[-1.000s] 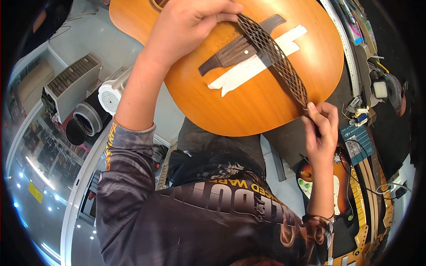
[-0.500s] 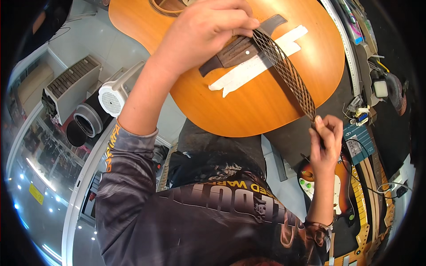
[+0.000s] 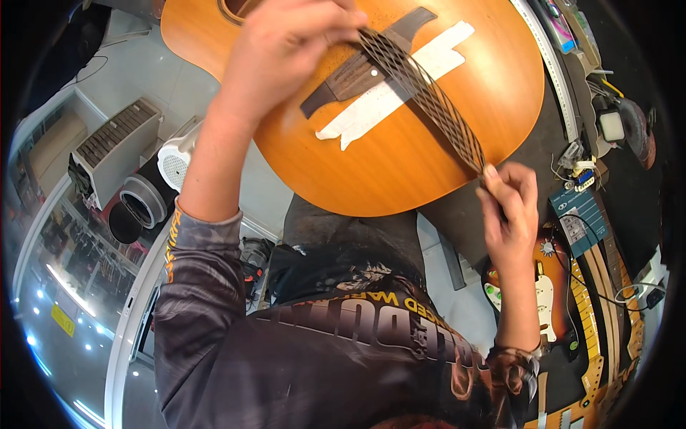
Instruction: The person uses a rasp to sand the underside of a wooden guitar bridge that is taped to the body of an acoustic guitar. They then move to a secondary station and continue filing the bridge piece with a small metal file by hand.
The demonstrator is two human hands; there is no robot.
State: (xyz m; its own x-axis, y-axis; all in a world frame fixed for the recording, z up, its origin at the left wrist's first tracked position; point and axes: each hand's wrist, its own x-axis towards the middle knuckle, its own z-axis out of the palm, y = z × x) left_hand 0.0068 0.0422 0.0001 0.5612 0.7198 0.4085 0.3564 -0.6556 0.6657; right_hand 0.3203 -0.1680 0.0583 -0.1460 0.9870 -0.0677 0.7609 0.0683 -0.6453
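Likely light, springy lattice strip (image 3: 429, 99), best gripped at tapered ends; left hand (image 3: 282, 53) pinches upper end, right hand (image 3: 512, 204) lower, over guitar (image 3: 371, 175).

1. Our left grip (image 3: 282, 57) is pinched, slightly blurred.
2. Our left forearm (image 3: 223, 157) slants up to that grip from below and left.
3. Our right grip (image 3: 509, 204) pinches too, fingers curled, nearer our body (image 3: 357, 350).
4. Our right forearm (image 3: 517, 304) stands nearly straight beneath this grip.
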